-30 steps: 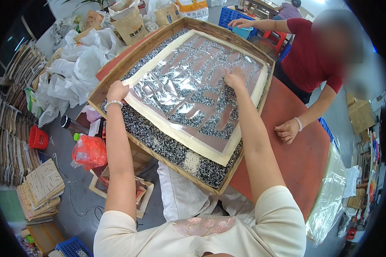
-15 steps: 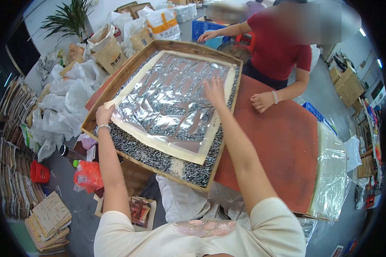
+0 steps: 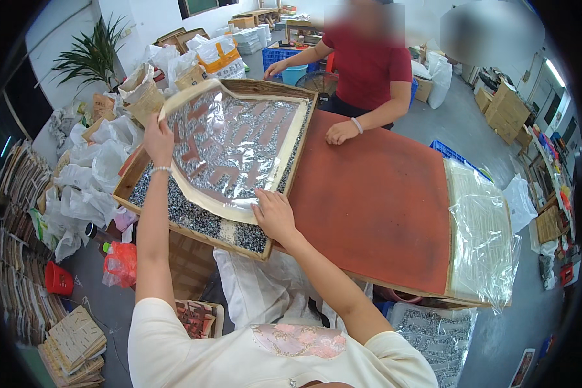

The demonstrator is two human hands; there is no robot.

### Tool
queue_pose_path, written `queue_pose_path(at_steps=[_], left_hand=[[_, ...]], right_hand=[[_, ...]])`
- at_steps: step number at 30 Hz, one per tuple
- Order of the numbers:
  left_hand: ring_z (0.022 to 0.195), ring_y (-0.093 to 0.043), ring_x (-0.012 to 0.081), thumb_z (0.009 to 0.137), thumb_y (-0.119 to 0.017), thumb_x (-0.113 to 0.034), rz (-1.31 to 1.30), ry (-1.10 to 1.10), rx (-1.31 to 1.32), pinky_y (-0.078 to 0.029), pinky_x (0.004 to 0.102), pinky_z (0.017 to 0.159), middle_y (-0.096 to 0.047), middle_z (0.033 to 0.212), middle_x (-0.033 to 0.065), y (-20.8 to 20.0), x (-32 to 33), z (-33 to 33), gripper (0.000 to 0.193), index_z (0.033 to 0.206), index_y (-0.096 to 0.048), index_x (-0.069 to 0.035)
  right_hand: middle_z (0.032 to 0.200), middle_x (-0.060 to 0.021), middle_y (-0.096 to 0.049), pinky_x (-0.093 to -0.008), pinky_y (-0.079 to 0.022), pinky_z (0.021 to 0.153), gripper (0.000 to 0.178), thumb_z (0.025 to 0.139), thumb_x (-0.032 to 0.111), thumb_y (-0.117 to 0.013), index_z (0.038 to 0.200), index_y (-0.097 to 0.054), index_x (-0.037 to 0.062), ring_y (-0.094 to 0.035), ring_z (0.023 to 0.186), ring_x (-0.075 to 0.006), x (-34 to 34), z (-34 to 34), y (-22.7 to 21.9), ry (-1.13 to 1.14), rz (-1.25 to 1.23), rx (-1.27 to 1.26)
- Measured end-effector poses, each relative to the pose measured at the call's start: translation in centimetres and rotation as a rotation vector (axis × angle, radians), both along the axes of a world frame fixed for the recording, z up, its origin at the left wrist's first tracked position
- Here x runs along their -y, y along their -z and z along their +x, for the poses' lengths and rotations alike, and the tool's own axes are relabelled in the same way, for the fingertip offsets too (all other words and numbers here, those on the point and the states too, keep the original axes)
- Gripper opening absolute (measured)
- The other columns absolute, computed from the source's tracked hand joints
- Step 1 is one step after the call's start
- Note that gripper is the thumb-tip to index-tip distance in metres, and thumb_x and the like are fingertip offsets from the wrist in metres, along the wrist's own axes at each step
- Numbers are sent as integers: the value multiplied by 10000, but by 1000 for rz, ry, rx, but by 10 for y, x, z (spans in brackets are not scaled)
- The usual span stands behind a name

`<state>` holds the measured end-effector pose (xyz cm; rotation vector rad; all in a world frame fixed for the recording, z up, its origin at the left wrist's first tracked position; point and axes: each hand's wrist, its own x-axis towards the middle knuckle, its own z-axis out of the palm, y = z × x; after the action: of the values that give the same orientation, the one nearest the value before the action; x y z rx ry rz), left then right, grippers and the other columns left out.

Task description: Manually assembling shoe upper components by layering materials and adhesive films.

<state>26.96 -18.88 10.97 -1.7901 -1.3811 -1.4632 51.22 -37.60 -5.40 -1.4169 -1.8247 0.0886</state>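
Left hand (image 3: 158,143) pinches a cream-bordered clear plastic sheet (image 3: 233,139), only partly raised from a brown wooden tray (image 3: 275,89); right hand (image 3: 275,216) touches it, grip unclear.

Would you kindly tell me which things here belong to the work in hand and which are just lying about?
In use:
clear, cream-bordered sheet, gripped by left hand, touched by right hand
wooden tray
black-and-white bits inside

Apparently lying about:
red bucket
red plastic bag
white bags
leafy plant
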Motion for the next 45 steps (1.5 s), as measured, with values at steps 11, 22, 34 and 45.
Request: queue_pose_path(at_steps=[11,22,34,45], left_hand=[[813,-597,395,901,-539,-214,204,-13,-69,-463,446,712,-631,862,207,-99,45,94,223,904,-598,1],[821,-620,390,871,-572,-225,65,-60,29,-475,444,719,-649,879,213,-146,80,119,221,931,-615,-18],[985,-587,315,824,-595,-217,241,17,-184,-452,394,877,-655,952,130,-253,92,127,207,979,-677,-107],[893,-566,349,801,-514,-138,587,354,-524,-448,444,798,-619,901,164,-250,170,198,169,861,-645,-49]], right_hand=[[1084,-124,-618,-393,-370,960,385,877,256,-553,1188,-553,30,-557,1038,-281,50,48,15,2,73,-59],[1120,-170,-593,-422,-376,977,377,878,204,-570,1184,-541,-14,-521,1108,-309,64,50,5,-99,156,-315],[1025,-154,-642,-330,-482,730,357,942,316,-545,1051,-603,-20,-621,882,-185,-49,22,-83,-270,-320,-1072],[1005,-72,-593,-276,-421,827,358,916,329,-568,1110,-577,29,-528,984,-140,-65,-1,-142,-458,-97,-1059]])
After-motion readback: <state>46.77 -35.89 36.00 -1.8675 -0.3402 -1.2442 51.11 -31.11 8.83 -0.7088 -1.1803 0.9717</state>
